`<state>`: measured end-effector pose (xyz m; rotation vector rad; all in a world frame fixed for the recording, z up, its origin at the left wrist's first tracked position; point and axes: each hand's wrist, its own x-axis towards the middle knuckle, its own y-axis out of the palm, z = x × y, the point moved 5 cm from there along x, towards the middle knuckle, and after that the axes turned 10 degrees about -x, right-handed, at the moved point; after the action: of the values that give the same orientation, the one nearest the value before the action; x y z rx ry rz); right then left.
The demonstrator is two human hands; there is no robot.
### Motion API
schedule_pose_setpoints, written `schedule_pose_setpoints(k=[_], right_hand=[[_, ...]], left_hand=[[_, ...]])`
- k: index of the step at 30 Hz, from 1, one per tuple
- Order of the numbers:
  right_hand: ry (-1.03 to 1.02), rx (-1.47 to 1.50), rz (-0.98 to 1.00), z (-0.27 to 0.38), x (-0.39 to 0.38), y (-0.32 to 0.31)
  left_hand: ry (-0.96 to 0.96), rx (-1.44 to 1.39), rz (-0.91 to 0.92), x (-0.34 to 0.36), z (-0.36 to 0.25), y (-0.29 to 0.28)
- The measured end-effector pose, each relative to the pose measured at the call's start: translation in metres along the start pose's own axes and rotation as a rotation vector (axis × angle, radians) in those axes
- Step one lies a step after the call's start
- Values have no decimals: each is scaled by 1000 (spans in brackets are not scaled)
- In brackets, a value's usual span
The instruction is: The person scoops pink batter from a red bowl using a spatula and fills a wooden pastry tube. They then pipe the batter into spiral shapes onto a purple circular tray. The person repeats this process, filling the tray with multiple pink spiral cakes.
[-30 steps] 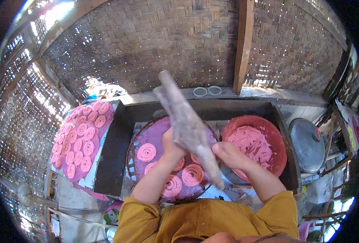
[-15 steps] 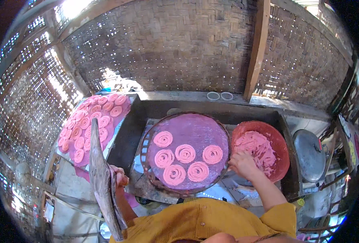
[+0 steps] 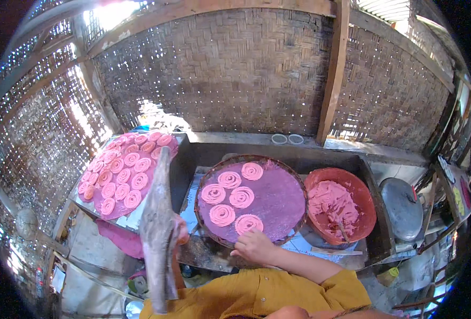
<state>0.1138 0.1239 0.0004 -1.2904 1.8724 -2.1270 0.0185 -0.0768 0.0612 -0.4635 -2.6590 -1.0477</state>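
A thick, gnarled grey wooden pole (image 3: 158, 228) stands upright before me on the left. Behind it, mostly hidden, my left hand (image 3: 182, 232) is closed on the pole. A round tray (image 3: 278, 194) with a purple surface and woven rim carries several pink piped swirls (image 3: 242, 197), grouped on its left and near side. At the tray's near rim, my right hand (image 3: 253, 247) has its fingers curled and appears to grip the edge, just below the nearest swirl.
A red bowl (image 3: 364, 202) of pink dough (image 3: 332, 201) with a utensil handle stands right of the tray. At left, a purple sheet (image 3: 119, 208) bears many swirls. Two white rings (image 3: 296, 139) lie on the back ledge. A grey lid (image 3: 400, 210) leans at far right.
The tray has turned clockwise with its swirls. My right hand has swung from the tray's right side to its near rim. The wooden pole has shifted right and stands more upright.
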Motion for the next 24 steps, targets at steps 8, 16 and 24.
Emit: schedule_pose_setpoints(k=[8, 16, 24], right_hand=[[200, 179, -447, -64, 121, -172], [-208, -305, -130, 11, 105, -238], [693, 425, -173, -91, 1, -277]], left_hand=[[801, 1394, 459, 19, -10, 152], [93, 1323, 1082, 47, 20, 210], [290, 1457, 1019, 31, 32, 184]])
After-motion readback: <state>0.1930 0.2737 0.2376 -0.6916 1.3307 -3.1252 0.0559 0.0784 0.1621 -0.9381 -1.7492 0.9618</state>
